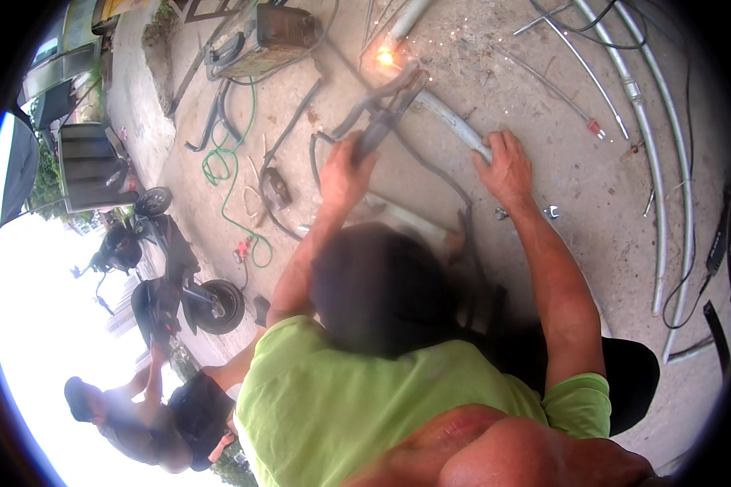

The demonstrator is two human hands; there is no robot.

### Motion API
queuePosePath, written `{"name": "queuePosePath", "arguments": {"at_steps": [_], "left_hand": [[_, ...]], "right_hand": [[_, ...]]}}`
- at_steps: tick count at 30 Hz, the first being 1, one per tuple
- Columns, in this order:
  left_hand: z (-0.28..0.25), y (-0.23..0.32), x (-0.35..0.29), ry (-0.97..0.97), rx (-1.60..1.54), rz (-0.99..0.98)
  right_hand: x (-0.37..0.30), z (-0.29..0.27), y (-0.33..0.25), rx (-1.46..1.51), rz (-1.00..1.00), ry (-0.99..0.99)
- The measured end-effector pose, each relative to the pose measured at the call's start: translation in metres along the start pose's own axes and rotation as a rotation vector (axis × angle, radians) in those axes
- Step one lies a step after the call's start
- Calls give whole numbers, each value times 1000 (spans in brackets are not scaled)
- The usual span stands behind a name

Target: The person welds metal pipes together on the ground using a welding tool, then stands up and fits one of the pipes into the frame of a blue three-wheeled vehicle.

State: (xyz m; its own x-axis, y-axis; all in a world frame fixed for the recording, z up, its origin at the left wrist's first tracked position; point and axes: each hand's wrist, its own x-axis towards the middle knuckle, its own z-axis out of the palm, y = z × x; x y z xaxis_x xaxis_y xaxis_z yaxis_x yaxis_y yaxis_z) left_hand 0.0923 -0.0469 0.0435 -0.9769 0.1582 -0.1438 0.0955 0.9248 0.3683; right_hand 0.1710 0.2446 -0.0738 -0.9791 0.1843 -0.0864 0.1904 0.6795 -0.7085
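Note:
My left hand [345,177] is closed around the end of a dark bent metal tube frame [394,105]. My right hand [508,166] grips the near end of a grey metal pipe [451,122], which slants up to the left and passes behind the frame. Beyond the frame an orange-white glow [387,58] burns with scattered sparks, beside the lower end of another grey pipe [410,20]. The frame hides where the pipes come together. A blurred dark rounded shape [382,288] lies between my forearms.
A worn metal box [264,40] stands at the far left, near a green cord [234,183]. Long pipes [650,146] and black cables lie at the right. A motorcycle [170,272] and another person [142,414] are at the left. Small metal fittings [551,213] sit near my right forearm.

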Motion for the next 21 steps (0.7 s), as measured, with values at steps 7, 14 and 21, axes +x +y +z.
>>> {"name": "queuePosePath", "arguments": {"at_steps": [7,14,21], "left_hand": [[-1,0,2,-7,13,-13],[2,-3,4,8,7,-5],[3,-3,6,17,1,-31]], "right_hand": [[1,1,-1,5,13,-25],[1,0,-1,5,3,-15],[1,2,0,24,-1,6]]}}
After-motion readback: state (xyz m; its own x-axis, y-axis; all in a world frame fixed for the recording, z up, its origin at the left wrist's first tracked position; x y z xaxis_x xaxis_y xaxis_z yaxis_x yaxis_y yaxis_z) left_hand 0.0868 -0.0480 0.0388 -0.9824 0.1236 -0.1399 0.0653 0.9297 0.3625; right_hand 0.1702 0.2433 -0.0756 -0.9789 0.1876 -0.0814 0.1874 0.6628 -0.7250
